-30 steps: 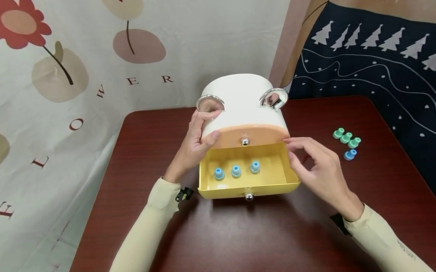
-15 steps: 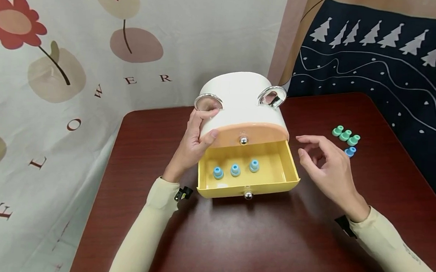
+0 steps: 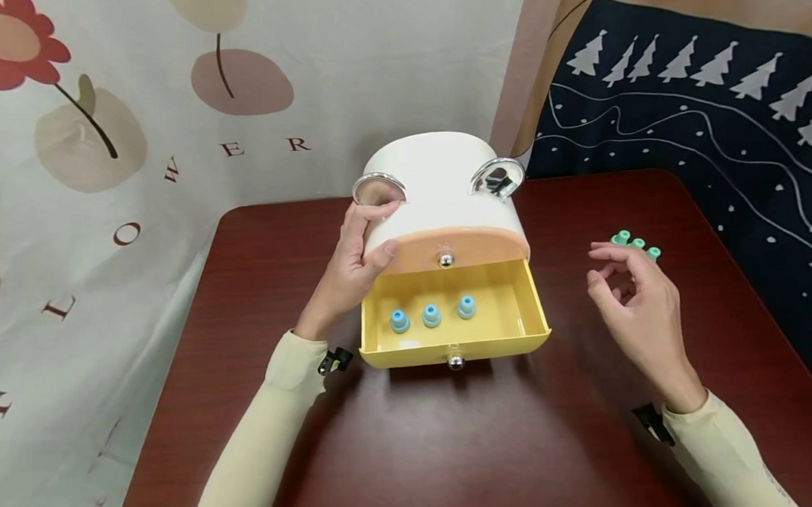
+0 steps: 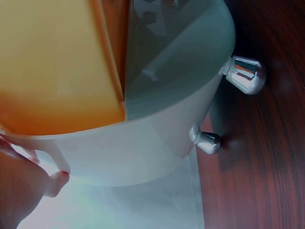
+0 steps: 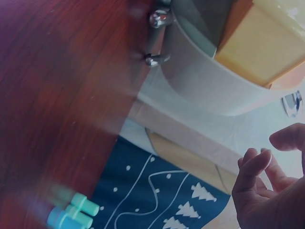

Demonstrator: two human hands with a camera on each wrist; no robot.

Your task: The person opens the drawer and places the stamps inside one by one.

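The right hand (image 3: 642, 309) has moved off the right edge of the yellow drawer (image 3: 506, 307) to beside the green pieces (image 3: 621, 238). The drawer is pulled out beneath the orange front panel (image 3: 416, 250) of the white box (image 3: 444, 164), which is toward the far edge of the table (image 3: 384, 449). Three blue pieces (image 3: 431, 316) form a slanting row from near the drawer's left front corner to its middle. The left hand (image 3: 344, 273) clasps the box's left edge, thumb against the panel. The right thumb and forefinger stand apart, the other fingers loosely curled. Toward the table's right edge, a separate blue piece (image 5: 64, 219) lies beside the green ones.
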